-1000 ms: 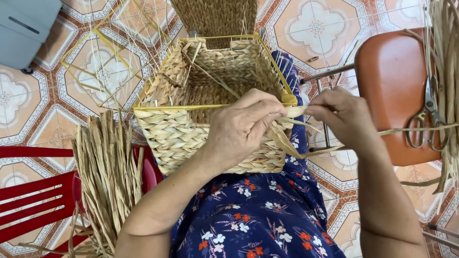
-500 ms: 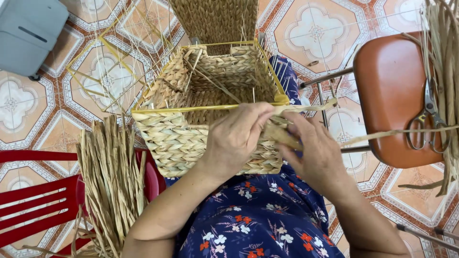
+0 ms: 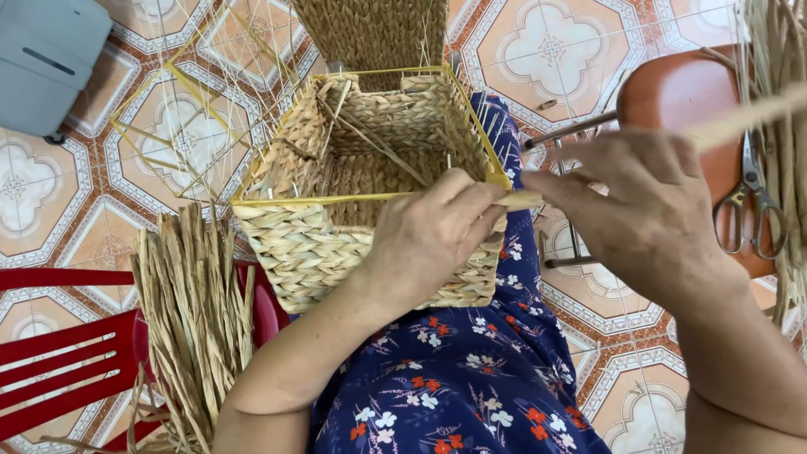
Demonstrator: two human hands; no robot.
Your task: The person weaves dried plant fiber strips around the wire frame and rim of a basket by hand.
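A square woven straw basket (image 3: 336,176) on a yellow wire frame (image 3: 370,198) rests on my lap, against a blue floral dress (image 3: 454,378). My left hand (image 3: 433,235) presses on the basket's near right corner, fingers closed on the straw strand (image 3: 523,200) at the rim. My right hand (image 3: 643,214) is just to the right of that corner. It pinches the same pale strand (image 3: 748,118), which runs up and right out of view.
A bundle of dried straw (image 3: 193,319) lies on a red plastic chair (image 3: 59,361) at left. Scissors (image 3: 752,210) rest on an orange-brown stool (image 3: 698,109) at right. A bare wire frame (image 3: 193,101) and a grey box (image 3: 46,59) stand on the patterned tile floor.
My right hand has pulled away from the basket corner to the right, drawing the strand out taut. The left hand has stayed on the corner.
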